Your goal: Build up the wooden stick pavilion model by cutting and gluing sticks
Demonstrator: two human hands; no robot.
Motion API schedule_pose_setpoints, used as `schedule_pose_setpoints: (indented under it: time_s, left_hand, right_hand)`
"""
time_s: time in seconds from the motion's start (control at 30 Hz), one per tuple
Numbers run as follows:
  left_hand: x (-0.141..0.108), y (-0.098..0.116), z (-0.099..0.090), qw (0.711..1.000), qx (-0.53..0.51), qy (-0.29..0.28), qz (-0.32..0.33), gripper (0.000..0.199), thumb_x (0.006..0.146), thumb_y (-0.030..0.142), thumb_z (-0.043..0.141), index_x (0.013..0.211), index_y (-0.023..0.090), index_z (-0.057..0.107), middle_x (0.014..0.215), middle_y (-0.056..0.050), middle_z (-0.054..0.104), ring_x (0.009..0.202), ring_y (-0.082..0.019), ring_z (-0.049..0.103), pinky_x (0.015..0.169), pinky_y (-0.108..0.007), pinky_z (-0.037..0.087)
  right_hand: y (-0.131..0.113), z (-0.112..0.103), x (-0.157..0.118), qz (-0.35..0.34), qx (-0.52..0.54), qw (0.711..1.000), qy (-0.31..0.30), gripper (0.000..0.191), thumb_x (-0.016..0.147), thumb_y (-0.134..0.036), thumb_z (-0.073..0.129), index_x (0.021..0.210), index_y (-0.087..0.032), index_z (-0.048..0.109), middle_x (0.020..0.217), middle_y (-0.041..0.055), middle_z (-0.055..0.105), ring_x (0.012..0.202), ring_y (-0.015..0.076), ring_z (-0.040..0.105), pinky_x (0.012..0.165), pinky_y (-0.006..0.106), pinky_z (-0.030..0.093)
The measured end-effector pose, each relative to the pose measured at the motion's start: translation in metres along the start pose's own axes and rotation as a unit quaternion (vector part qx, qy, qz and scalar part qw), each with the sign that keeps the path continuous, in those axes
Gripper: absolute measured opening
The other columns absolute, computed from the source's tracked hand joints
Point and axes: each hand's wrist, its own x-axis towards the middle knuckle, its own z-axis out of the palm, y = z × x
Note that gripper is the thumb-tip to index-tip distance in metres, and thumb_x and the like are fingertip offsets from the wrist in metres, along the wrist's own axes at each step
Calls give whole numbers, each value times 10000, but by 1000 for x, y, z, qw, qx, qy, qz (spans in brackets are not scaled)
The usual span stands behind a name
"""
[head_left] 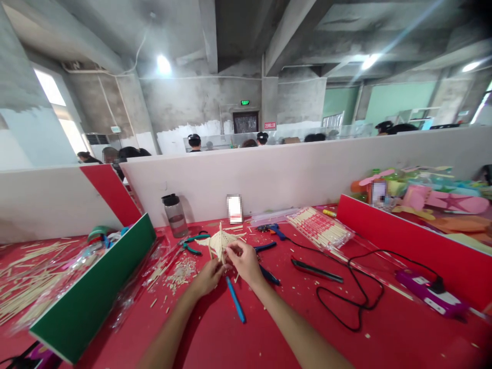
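A small model built of thin wooden sticks [220,240], with a peaked, roof-like top, stands between my hands. My left hand [210,275] is closed on its lower left side. At its right side, my right hand [243,259] has thumb and forefinger pinched near the edge; whether a loose stick is between them is too small to tell. Just below the hands a blue pen-like tool [235,300] lies on the red table. Green-handled pliers [192,245] rest left of the model, and dark blue-handled pliers [269,274] lie partly hidden behind my right hand.
A blue glue gun [271,229], a black utility knife [317,270] and a bundle of sticks [319,228] lie to the right. A black cable runs to a purple power strip [430,292]. A water bottle [175,215] and phone [234,209] stand behind; green [96,292] and red [415,251] dividers flank the table.
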Motion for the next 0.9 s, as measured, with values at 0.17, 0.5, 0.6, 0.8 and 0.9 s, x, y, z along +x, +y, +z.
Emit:
schedule_pose_setpoints:
  time_s: [0.17, 0.5, 0.6, 0.8, 0.9]
  left_hand:
    - [0, 1, -3, 999, -11, -20, 40, 349, 977, 387, 425, 1083, 153, 661, 1019, -86, 723, 972, -241, 645, 921, -354, 497]
    - [1, -6, -5, 999, 7, -15, 42, 357, 980, 369, 429, 1170, 162, 649, 1100, -97, 728, 1026, -254, 649, 955, -359, 498]
    - [1, -8, -5, 999, 7, -18, 32, 371, 982, 388, 429, 1169, 159, 653, 1079, -98, 734, 1009, -258, 657, 958, -371, 499]
    - [0, -7, -5, 999, 15, -21, 26, 356, 986, 386, 419, 1168, 170, 637, 1108, -102, 725, 1033, -254, 657, 944, -346, 496]
    - [-2, -6, -6, 998, 53, -23, 21, 336, 981, 372, 414, 1136, 171, 635, 1028, -105, 736, 973, -254, 669, 892, -341, 509]
  right_hand:
    - [-2, 6, 1, 17, 7, 1000, 13, 135, 829, -280, 619, 796, -168, 687, 740, 48, 715, 667, 183, 651, 647, 270, 514]
    - [0, 10, -1, 34, 27, 999, -6, 135, 824, -284, 609, 803, -172, 682, 745, 54, 722, 659, 188, 665, 608, 266, 535]
    - [1, 10, 0, 43, 29, 999, -3, 129, 819, -281, 607, 806, -171, 674, 734, 49, 719, 657, 186, 665, 595, 260, 536]
    - [1, 5, 1, 48, 13, 999, -12, 125, 813, -277, 607, 792, -170, 668, 715, 47, 710, 631, 181, 661, 565, 251, 540]
    - [-1, 4, 2, 51, 9, 998, -34, 145, 830, -296, 600, 806, -174, 674, 722, 51, 715, 618, 181, 668, 535, 243, 543]
